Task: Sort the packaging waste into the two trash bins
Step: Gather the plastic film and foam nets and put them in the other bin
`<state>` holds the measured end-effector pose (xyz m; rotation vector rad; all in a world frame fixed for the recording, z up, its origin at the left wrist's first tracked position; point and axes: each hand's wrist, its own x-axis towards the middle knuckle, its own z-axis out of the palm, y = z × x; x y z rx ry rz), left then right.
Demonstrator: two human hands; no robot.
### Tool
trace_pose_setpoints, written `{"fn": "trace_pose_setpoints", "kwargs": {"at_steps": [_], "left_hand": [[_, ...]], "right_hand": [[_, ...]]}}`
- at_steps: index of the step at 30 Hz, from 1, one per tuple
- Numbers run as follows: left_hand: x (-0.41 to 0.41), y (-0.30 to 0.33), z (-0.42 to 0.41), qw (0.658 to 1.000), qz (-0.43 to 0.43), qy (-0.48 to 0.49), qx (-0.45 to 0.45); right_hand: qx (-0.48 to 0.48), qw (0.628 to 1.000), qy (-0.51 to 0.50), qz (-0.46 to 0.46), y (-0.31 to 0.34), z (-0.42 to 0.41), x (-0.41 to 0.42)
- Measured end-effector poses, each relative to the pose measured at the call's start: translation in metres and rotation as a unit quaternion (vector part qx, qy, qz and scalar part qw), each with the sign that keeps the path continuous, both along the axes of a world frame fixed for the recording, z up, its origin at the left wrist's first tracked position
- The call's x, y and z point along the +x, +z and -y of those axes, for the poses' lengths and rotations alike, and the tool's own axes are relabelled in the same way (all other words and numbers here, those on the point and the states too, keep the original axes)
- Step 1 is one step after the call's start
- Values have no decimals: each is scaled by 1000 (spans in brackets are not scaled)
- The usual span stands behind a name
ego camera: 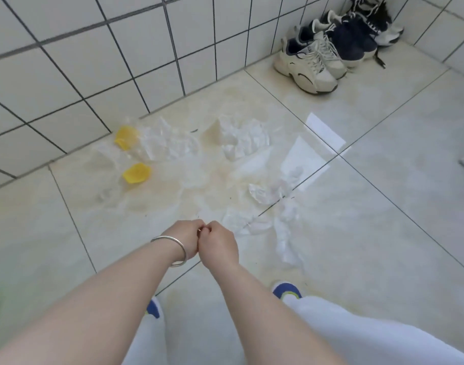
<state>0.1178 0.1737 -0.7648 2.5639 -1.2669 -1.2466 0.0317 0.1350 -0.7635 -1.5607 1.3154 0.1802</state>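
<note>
Hands: the left hand (188,237) and right hand (218,245) are being held together, fingers curled closed; anything gripped cannot be told.
Waste: yellow cups (136,173), clear plastic (167,143) and paper sheets (303,159) are lying scattered on the floor (383,206).
Writing: none is being shown legibly.

Bare floor (54,233) lies open left of the hands (204,241); crumpled plastic wrap (254,222) crowds just ahead-right, yellow pieces (136,173), perhaps caps, farther ahead-left.
</note>
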Motion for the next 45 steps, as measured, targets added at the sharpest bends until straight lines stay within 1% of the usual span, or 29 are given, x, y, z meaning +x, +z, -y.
{"fn": "trace_pose_setpoints", "kwargs": {"at_steps": [2,3,6,8,10,12,13,18,20,22,25,28,30,32,34,36,38,39,42,43,45], "left_hand": [[-4,-15,16,1000,-5,-10,-3],[-8,-23,23,1000,-10,-8,-8],[-27,-49,37,999,-35,19,-8],[-41,-65,47,1000,-25,16,-6],[-52,-79,60,998,-20,59,-13],[-63,-90,75,990,-32,137,-17],[-69,-96,81,987,-30,159,-20],[-85,-130,95,987,23,159,-1],[-85,-141,95,988,42,150,6],[-84,-149,96,988,65,138,-2],[-83,-157,96,986,84,139,-44],[-84,-165,93,981,99,136,-94],[-86,-171,91,980,103,120,-118],[-85,-174,91,982,106,84,-134],[-81,-172,93,989,88,36,-115],[-74,-165,98,995,64,12,-75],[-67,-158,104,995,49,27,-88],[-64,-155,107,993,39,35,-101],[-57,-144,123,984,-7,65,-165],[-55,-140,130,978,-24,88,-190],[-50,-133,145,953,-55,163,-249]], "right_hand": [[-1,998,-55,-8,-17,8,-2],[-23,996,-76,-27,-26,14,-6],[-133,973,-105,-159,-48,35,-26],[-139,953,-140,-229,-61,51,-44],[-137,938,-157,-277,-77,67,-59],[-147,930,-137,-307,-93,82,-69],[-152,929,-123,-314,-100,89,-72],[-170,931,-37,-322,-131,109,-79],[-170,931,-19,-323,-142,111,-81],[-165,933,-20,-318,-151,111,-81],[-178,936,-29,-302,-161,111,-83],[-207,944,-45,-251,-165,109,-87],[-203,956,-90,-193,-166,105,-89],[-176,962,-140,-152,-166,101,-88],[-144,962,-172,-159,-165,98,-86],[-113,945,-257,-166,-160,96,-87],[-92,915,-368,-137,-152,99,-90],[-90,902,-405,-117,-148,102,-91],[-123,884,-448,-44,-132,122,-87],[-142,878,-458,-17,-127,133,-83],[-170,867,-467,35,-115,155,-73]]}}
